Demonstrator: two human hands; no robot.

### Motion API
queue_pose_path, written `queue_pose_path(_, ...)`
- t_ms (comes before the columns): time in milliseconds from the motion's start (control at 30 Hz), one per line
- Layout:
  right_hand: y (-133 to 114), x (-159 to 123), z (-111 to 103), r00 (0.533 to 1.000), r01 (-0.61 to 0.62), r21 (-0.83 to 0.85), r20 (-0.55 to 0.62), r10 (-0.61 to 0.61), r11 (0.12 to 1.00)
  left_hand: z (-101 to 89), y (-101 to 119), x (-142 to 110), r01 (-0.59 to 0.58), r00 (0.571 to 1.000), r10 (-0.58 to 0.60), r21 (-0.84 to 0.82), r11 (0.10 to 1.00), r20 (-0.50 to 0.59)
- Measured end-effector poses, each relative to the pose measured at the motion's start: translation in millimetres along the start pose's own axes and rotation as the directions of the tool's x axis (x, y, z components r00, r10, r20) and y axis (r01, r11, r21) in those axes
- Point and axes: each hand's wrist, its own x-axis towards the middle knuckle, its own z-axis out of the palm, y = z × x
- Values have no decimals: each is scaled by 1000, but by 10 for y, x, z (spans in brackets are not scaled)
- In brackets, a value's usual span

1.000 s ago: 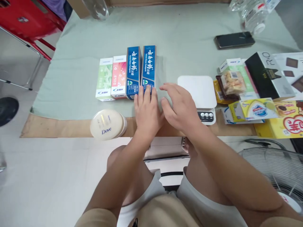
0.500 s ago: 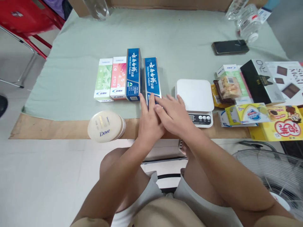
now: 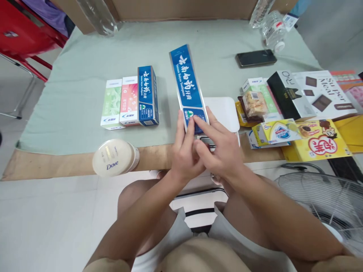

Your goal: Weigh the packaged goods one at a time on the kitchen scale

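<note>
My left hand (image 3: 184,151) and my right hand (image 3: 219,147) both grip the near end of a long blue toothpaste box (image 3: 187,85), lifted off the green cloth (image 3: 85,49) and tilted away from me. It hangs partly over the white kitchen scale (image 3: 224,111). Left of it a row stays on the cloth: a green box (image 3: 111,104), a pink box (image 3: 129,100) and a second blue toothpaste box (image 3: 147,96).
A white Dove jar (image 3: 115,162) lies at the cloth's near edge. Snack and biscuit boxes (image 3: 300,113) crowd the right side. A black phone (image 3: 255,58) and plastic bottles (image 3: 269,22) lie at the back. A fan grille (image 3: 323,200) is low right, a red chair (image 3: 19,30) upper left.
The right-hand blue box has left the row: both hands closed on its near end, pulled it rightward and raised it over the scale. The camera view shifted slightly right.
</note>
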Motion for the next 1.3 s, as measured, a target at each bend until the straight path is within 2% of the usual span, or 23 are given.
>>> queue_pose_path(67,82,-85,-92,998,-10,-23,-65,9,1000,84,59,2,-30,999,32,-46,998,44)
queue_pose_path(167,200,-168,-208,992,-52,-54,-120,45,997,213,163,1,12,993,-2,-81,997,115)
queue_pose_path(300,321,-166,-341,981,-169,-61,-105,162,984,287,266,106,138,964,-111,-97,986,242)
queue_pose_path(400,396,-120,-417,959,-267,6,-92,267,964,262,211,245,267,938,-236,-93,959,254)
queue_pose_path(467,430,-103,-438,938,-325,49,-109,329,944,236,114,317,407,892,-378,-77,910,247)
queue_pose_path(533,443,-106,-433,922,-368,63,-104,373,928,219,15,354,552,813,-517,-74,830,268)
queue_pose_path(600,437,-121,-413,912,-404,57,-59,407,913,212,-48,362,629,754,-573,-101,771,321)
queue_pose_path(767,403,-122,-363,880,-475,83,39,473,876,214,-25,336,650,720,-561,-115,751,409)
queue_pose_path(967,335,-22,-274,899,-438,127,65,434,890,170,16,298,682,705,-636,-52,730,315)
queue_pose_path(1067,249,27,-214,906,-417,115,126,404,901,39,-59,280,689,710,-667,-25,724,226)
queue_pose_path(1233,151,20,-104,943,-291,152,210,257,945,-249,-233,242,701,708,-698,9,713,107)
queue_pose_path(1300,160,2,-74,948,-286,154,191,255,946,-305,-256,227,662,745,-663,39,749,82)
